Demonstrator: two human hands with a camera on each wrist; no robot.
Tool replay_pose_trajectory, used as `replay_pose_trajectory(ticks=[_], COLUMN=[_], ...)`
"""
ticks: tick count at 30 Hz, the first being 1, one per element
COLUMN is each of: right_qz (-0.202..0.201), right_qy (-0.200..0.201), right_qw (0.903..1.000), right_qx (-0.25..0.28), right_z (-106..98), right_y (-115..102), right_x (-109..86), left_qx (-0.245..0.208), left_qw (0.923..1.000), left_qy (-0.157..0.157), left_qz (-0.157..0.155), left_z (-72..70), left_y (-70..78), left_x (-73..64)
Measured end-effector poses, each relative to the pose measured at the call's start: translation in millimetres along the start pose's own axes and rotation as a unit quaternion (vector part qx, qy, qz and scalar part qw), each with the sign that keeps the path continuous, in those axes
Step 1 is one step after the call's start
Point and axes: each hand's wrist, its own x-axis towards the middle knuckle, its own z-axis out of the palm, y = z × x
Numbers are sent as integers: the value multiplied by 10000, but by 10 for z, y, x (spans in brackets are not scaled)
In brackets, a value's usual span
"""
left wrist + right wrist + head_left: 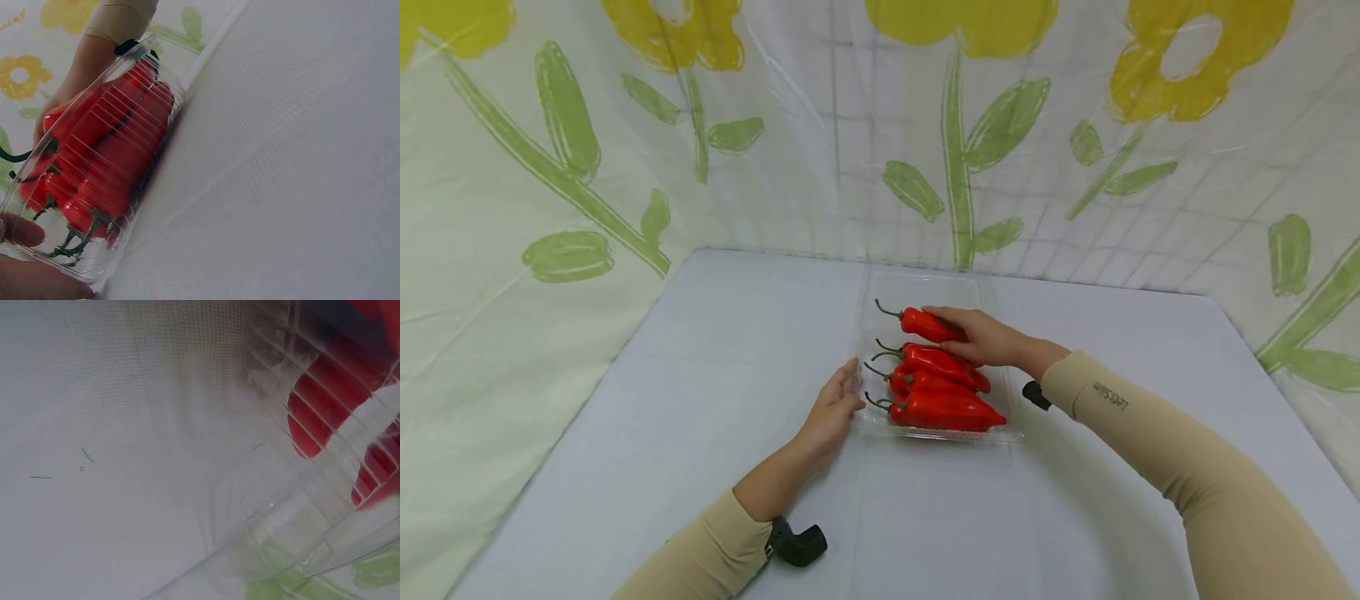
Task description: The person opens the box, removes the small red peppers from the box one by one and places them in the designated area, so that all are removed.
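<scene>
A clear plastic container [898,432] lies on the table with several long red peppers [951,410] inside, their green stems pointing left. My left hand [826,417] holds the container's left end; in the left wrist view its thumb and a finger [37,278] are at the ribbed wall's corner. Toward the back of the container, my right hand [988,336] grips a red pepper [919,323] from above, its stem sticking out left. The right fingers partly hide this pepper. In the right wrist view, pepper tips [325,403] show through the ribbed plastic.
The container's clear lid [928,289] lies folded open toward the back. A pale cloth covers the table [715,333]. Behind it hangs a white sheet [805,150] printed with yellow flowers. Dark wrist-worn devices [799,546] sit at both wrists.
</scene>
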Motion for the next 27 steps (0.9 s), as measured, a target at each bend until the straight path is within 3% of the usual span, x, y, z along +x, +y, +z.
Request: replay_pose_trajectory(ticks=[8,16,22,27], right_qz=[351,645,1052,1528], right_qy=[365,796,1208,1597], right_qw=[9977,9892,9773,9605], right_qx=[445,1044,1385,1693], right_z=[-80,-122,-160,-189], right_y=[-13,43,153,212], right_x=[-79,-166,-213,-257], left_qx=[23,-21,-93,-60], left_qw=[10000,10000,10000,10000], left_qy=[4,-3,-31,-7], left_qz=[14,-29,-17,-63], left_z=[-3,4,8,8], left_y=[8,0,-3,-6], left_x=[4,13,12,15])
